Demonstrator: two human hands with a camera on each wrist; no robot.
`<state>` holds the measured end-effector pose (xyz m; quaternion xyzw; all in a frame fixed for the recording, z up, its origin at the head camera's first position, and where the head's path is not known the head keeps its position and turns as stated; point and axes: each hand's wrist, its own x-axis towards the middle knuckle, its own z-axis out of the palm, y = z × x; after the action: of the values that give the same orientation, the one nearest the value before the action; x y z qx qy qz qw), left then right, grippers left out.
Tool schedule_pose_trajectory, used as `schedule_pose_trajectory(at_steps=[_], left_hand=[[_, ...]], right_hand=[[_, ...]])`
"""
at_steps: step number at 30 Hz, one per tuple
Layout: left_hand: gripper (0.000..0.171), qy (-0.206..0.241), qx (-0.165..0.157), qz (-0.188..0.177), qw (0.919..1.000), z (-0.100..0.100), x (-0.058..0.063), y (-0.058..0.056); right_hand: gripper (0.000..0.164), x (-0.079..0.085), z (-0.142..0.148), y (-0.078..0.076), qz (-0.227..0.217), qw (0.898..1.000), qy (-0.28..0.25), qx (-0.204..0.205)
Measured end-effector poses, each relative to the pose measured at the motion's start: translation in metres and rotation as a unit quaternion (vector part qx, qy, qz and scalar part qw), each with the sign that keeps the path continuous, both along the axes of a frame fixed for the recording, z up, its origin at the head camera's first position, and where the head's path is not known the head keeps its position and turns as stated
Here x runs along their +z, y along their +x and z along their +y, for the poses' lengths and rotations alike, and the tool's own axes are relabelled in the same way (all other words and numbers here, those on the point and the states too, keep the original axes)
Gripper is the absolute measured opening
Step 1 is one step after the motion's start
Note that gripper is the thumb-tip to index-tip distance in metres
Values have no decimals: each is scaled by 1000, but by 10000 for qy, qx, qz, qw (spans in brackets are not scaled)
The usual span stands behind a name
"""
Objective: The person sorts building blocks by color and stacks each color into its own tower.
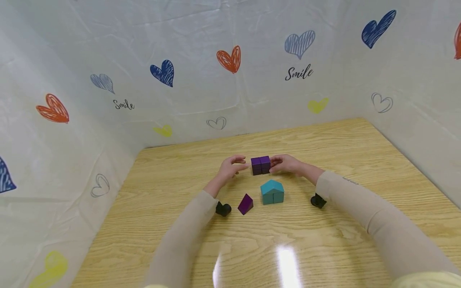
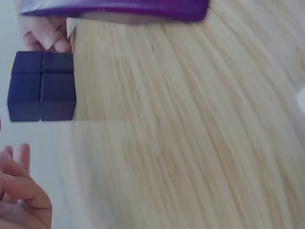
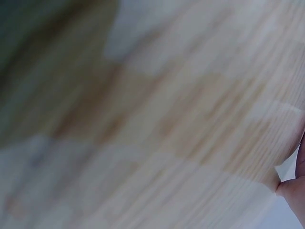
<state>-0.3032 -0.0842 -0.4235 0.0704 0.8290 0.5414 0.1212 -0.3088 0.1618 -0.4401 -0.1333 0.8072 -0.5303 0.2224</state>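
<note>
Purple cubes (image 1: 261,165) stand together in a compact block towards the back of the table, their seams showing in the left wrist view. To their right, my right hand (image 1: 287,164) has its fingertips at the side of the block. My left hand (image 1: 230,167) is held just left of the cubes with its fingers loosely bent, a small gap between, and nothing in it. Nearer to me a teal triangular block (image 1: 271,186) sits like a roof on two teal blocks (image 1: 272,198). A purple wedge (image 1: 246,204) lies left of them, and looms large atop the left wrist view.
Both forearms reach over the wooden table (image 1: 266,232), each with a black wrist camera (image 1: 224,209) below the sleeve. A white sheet (image 1: 194,100) printed with hearts hangs behind the table and along its sides.
</note>
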Motion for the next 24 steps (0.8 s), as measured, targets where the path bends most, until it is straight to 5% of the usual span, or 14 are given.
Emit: schedule_pose_trajectory(at_steps=[6,14,19,24], left_hand=[[40,-518,-919,-408,9936,-20,6,11],[47,-1687,-2533,-720,9498,-33,9,38],[50,-2429,-2655,-266,9326,-28,9,60],[55,-2879,-2213,147,9316,-21,6,76]], right_hand=[[56,-2,1,-1,-45,10000,-50,21],[54,2,0,0,-74,9999,81,-85],[52,2,-1,1,-44,9999,125,-52],[53,3,-1,1,-76,9998,181,-94]])
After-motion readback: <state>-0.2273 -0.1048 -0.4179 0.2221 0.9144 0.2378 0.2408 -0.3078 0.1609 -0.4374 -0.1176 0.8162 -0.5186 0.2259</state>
